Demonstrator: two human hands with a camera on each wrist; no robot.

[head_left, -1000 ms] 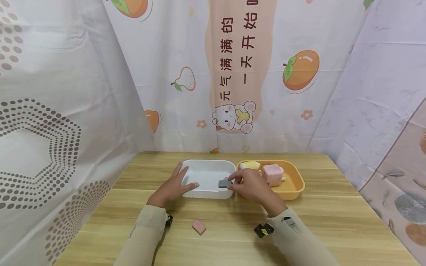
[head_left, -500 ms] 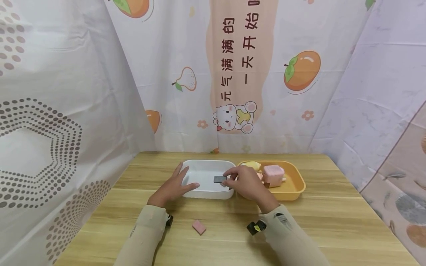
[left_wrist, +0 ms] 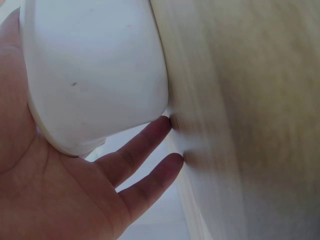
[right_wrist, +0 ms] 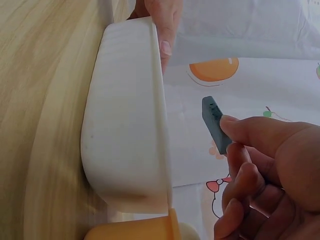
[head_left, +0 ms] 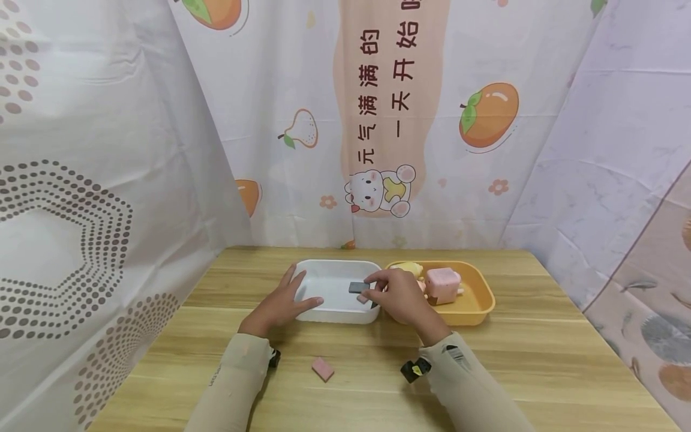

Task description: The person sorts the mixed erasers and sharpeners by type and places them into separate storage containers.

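Note:
In the head view, my right hand (head_left: 400, 300) pinches a small grey rectangular block (head_left: 358, 287) between thumb and fingertips, over the right end of a white plastic bin (head_left: 324, 315). The right wrist view shows the block (right_wrist: 216, 125) held above the bin's rim, with dark marks along one side. A small pinkish piece (head_left: 362, 298) shows just under these fingers, inside the bin. My left hand (head_left: 278, 307) rests at the bin's left end, thumb over the near rim. Its extended fingers (left_wrist: 150, 182) reach down outside the bin to the table in the left wrist view.
A pink rectangular block (head_left: 323, 369) lies on the wooden table (head_left: 367, 390) between my forearms. Right of the bin stands an orange-yellow tray (head_left: 475, 312) holding a pink boxy object (head_left: 442, 285) and a yellow item (head_left: 408, 268). Printed curtains hang behind and at both sides.
My right hand has moved slightly left and away from me with the grey block, which is now farther over the bin. The pinkish piece beneath shows again. My left hand stays in place.

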